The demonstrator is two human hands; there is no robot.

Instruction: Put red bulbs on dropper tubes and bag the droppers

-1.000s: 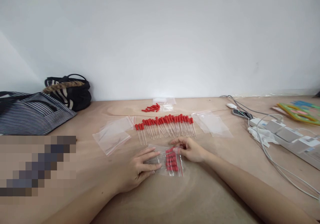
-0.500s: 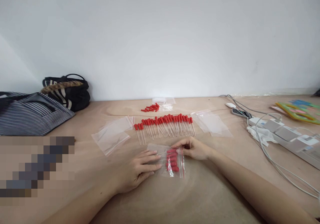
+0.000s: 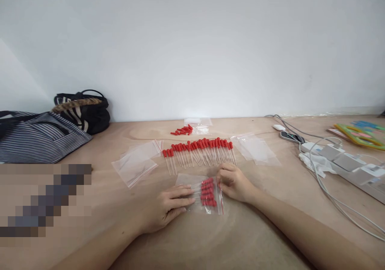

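A clear zip bag (image 3: 187, 178) lies flat on the table before me, holding several glass droppers with red bulbs (image 3: 207, 191), the bulbs toward its red-lined seal on the right. My left hand (image 3: 168, 206) rests on the bag's left part with fingers stretched out over the dropper stems. At the upper end of the seal, my right hand (image 3: 234, 183) has its fingers curled and pinched on the bag's edge. Just beyond my hands, a row of red-bulbed droppers (image 3: 207, 151) is laid side by side, stems toward me.
Zip bags (image 3: 135, 163) lie left of the row, others (image 3: 255, 151) right. Loose red bulbs (image 3: 183, 130) and a clear bag (image 3: 202, 127) sit at the back. Striped bag (image 3: 45, 137) and black bag (image 3: 93, 113) stand left; power strip (image 3: 345, 161) and cables lie right.
My right hand has shifted from over the bag's upper part to the seal's upper end, its fingers curling in. The bulbs look more evenly lined up. My left hand stays put.
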